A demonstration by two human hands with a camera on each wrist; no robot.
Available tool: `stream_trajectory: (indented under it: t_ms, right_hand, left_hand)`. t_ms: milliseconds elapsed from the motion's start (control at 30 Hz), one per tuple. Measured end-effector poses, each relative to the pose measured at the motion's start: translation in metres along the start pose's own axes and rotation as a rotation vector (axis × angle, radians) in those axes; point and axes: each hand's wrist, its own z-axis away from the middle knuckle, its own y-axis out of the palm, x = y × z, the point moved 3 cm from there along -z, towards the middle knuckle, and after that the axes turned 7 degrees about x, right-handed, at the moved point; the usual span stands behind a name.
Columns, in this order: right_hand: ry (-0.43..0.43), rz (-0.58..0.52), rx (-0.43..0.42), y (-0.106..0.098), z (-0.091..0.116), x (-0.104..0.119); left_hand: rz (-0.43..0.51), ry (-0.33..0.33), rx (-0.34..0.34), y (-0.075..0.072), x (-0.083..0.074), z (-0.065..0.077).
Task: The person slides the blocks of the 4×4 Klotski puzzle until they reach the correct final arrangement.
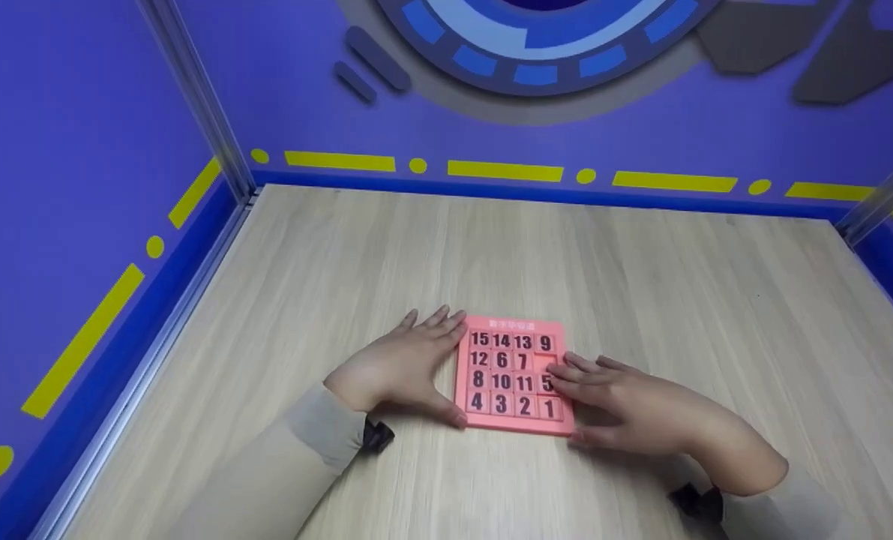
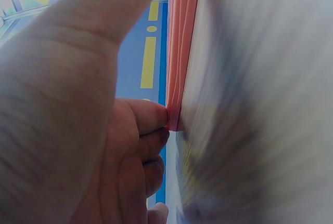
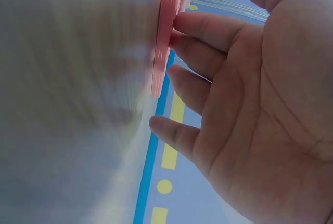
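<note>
A pink number slide puzzle (image 1: 517,430) lies flat on the wooden table, its black numerals facing up. The gap in its tiles is in the rightmost column, just under the 9. My left hand (image 1: 409,367) braces the puzzle's left side, thumb by the near corner and forefinger by the far corner, fingers spread. From the right, my right hand (image 1: 633,409) reaches over the frame. Its extended fingertips touch the tile marked 5 (image 1: 546,384) and partly cover it, while the thumb lies beside the near right corner. Both wrist views show the puzzle edge-on against the fingertips.
The wooden table (image 1: 506,247) extends around the puzzle. Blue panels with yellow markings, including the back wall (image 1: 491,135), enclose its far edge and sides. A metal post (image 1: 199,90) stands at the far left corner.
</note>
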Motion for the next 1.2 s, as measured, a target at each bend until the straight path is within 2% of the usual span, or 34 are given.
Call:
stream_trajectory:
  t_ms: [467,767,1033,1200]
  right_hand:
    - [0.056,0.052,0.024,-0.002,0.001,0.008]
    - [0.041,0.031,0.08,-0.004,0.005,0.019]
    - [0.037,0.08,0.022,0.0,0.002,0.014]
    - [0.058,0.066,0.029,0.003,-0.001,0.006]
  left_hand:
    - [0.008,-0.003,0.01,0.0,0.002,-0.001]
    - [0.009,-0.005,0.012,0.002,0.002,-0.002]
    - [0.01,-0.01,0.014,0.001,0.001,-0.002]
    - [0.011,-0.011,0.019,0.001,0.001,-0.002]
